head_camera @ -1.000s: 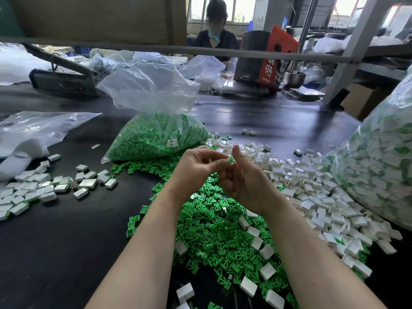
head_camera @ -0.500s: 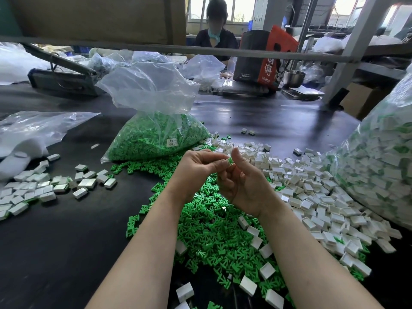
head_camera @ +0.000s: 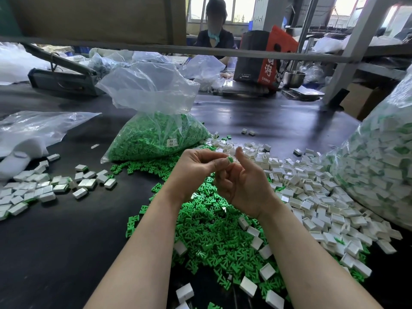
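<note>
A clear bag (head_camera: 156,134) packed with green clips is stood open on a black table (head_camera: 55,241), and a larger bag (head_camera: 379,175) of white cases is seen at the right. Loose clips (head_camera: 207,233) and cases (head_camera: 312,197) are heaped between them. Above the heap, one green clip (head_camera: 230,159) is pinched in the left hand's (head_camera: 196,168) fingertips. The right hand (head_camera: 245,188) is held close beside it with fingers curled and thumb raised. Its grip cannot be told.
</note>
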`<action>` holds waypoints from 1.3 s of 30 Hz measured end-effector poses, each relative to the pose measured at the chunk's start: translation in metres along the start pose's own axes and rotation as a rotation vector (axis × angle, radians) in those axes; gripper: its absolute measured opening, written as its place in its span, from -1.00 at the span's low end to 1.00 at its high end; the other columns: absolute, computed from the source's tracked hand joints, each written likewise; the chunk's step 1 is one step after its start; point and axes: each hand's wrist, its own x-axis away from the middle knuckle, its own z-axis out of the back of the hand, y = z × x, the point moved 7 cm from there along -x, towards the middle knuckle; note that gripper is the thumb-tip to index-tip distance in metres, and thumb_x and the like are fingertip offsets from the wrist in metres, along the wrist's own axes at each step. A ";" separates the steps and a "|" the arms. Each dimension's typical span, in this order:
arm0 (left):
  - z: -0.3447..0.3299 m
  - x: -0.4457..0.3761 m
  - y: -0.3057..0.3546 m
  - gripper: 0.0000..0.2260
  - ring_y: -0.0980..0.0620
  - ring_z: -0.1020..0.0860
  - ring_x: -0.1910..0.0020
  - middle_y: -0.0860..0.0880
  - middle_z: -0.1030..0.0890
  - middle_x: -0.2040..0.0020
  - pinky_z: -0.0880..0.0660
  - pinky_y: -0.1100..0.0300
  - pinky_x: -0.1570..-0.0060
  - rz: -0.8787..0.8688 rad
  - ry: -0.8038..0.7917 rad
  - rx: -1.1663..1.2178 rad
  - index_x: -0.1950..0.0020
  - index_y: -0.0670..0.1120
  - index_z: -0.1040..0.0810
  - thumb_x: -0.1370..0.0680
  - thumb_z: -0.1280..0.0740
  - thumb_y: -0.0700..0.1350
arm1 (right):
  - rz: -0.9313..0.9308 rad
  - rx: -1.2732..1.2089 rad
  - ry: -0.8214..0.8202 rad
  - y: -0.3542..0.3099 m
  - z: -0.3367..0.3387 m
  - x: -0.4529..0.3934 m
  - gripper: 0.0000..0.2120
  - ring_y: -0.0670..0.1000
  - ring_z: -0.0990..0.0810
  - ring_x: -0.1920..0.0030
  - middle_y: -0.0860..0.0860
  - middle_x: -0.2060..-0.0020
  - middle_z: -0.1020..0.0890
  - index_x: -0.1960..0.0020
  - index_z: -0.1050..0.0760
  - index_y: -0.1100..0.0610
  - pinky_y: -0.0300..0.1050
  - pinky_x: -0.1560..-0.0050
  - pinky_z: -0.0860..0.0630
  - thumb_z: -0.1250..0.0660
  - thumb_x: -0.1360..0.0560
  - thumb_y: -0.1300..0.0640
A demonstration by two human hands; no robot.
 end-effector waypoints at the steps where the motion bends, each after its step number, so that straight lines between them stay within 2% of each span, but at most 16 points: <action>1: 0.000 0.000 0.000 -0.86 0.18 -0.65 0.22 0.05 -0.70 0.27 -0.50 0.40 0.18 0.003 0.002 0.005 0.13 -0.07 -0.70 -0.33 -0.48 -0.14 | -0.001 -0.004 0.000 0.000 0.000 0.000 -0.49 -0.08 -0.35 0.47 -0.01 0.44 -0.45 0.27 -0.46 0.16 -0.21 0.43 -0.26 -0.14 -0.50 -0.29; 5: 0.002 0.001 0.001 -0.86 0.18 -0.65 0.24 0.02 -0.71 0.26 -0.49 0.42 0.21 0.007 0.016 0.019 0.14 -0.08 -0.70 -0.32 -0.49 -0.14 | -0.011 0.001 -0.005 -0.001 0.000 0.000 -0.49 -0.07 -0.34 0.47 -0.01 0.46 -0.45 0.27 -0.47 0.17 -0.20 0.43 -0.25 -0.13 -0.52 -0.27; 9: 0.005 0.000 0.003 -0.93 0.20 -0.60 0.33 0.02 -0.67 0.33 -0.45 0.44 0.30 -0.002 0.040 -0.017 0.14 -0.12 -0.67 -0.41 -0.48 -0.24 | 0.023 0.087 0.039 -0.006 0.002 -0.001 -0.57 -0.07 -0.38 0.44 0.00 0.42 -0.47 0.23 -0.52 0.13 -0.21 0.42 -0.27 -0.18 -0.52 -0.22; 14: 0.015 0.001 0.003 -0.91 0.13 -0.60 0.26 -0.03 -0.70 0.27 -0.49 0.33 0.30 0.011 0.105 -0.099 0.19 -0.04 -0.68 -0.35 -0.52 -0.10 | 0.197 0.278 0.279 -0.021 0.021 0.000 -0.82 -0.06 -0.44 0.40 0.03 0.37 -0.55 0.17 -0.60 0.10 -0.28 0.45 -0.37 -0.31 -0.56 0.08; 20: 0.020 0.002 0.002 -0.93 0.20 -0.57 0.38 0.03 -0.68 0.35 -0.47 0.38 0.33 0.014 0.106 -0.195 0.15 -0.11 -0.69 -0.41 -0.51 -0.25 | 0.361 0.523 0.356 -0.037 0.022 0.009 -0.95 -0.01 -0.50 0.32 0.12 0.29 -0.60 0.13 -0.63 0.18 -0.17 0.33 -0.44 -0.41 -0.50 0.25; 26: 0.020 0.002 0.004 -0.87 0.11 -0.67 0.19 -0.04 -0.72 0.20 -0.56 0.32 0.13 0.013 0.066 -0.335 0.07 -0.19 -0.71 -0.40 -0.53 -0.23 | 0.401 0.894 0.376 -0.048 0.016 0.013 -0.98 -0.09 -0.55 0.36 0.07 0.32 -0.64 0.12 -0.62 0.23 -0.26 0.36 -0.49 -0.43 -0.49 0.27; 31: 0.012 0.002 0.001 -0.90 0.27 -0.59 0.29 0.01 -0.70 0.23 -0.46 0.43 0.24 0.064 -0.008 -0.401 0.05 -0.18 -0.71 -0.45 -0.49 -0.22 | 0.363 1.087 0.380 -0.044 0.014 0.010 -0.95 -0.09 -0.47 0.39 0.03 0.35 -0.57 0.17 -0.56 0.23 -0.27 0.38 -0.44 -0.39 -0.47 0.27; 34: 0.012 0.002 -0.001 -0.93 0.32 -0.56 0.33 0.10 -0.67 0.28 -0.44 0.46 0.26 0.082 -0.022 -0.421 0.05 -0.14 -0.70 -0.48 -0.47 -0.21 | 0.341 1.105 0.370 -0.040 0.014 0.008 -0.94 -0.19 -0.39 0.46 -0.01 0.36 -0.52 0.15 -0.52 0.24 -0.35 0.44 -0.36 -0.34 -0.49 0.26; 39: 0.010 0.001 -0.002 -0.96 0.34 -0.52 0.38 0.17 -0.63 0.36 -0.41 0.47 0.31 0.089 -0.039 -0.439 0.08 -0.10 -0.69 -0.50 -0.45 -0.21 | 0.338 1.110 0.385 -0.039 0.015 0.008 -0.93 -0.22 -0.35 0.50 -0.03 0.38 -0.50 0.15 -0.50 0.23 -0.38 0.48 -0.30 -0.31 -0.50 0.25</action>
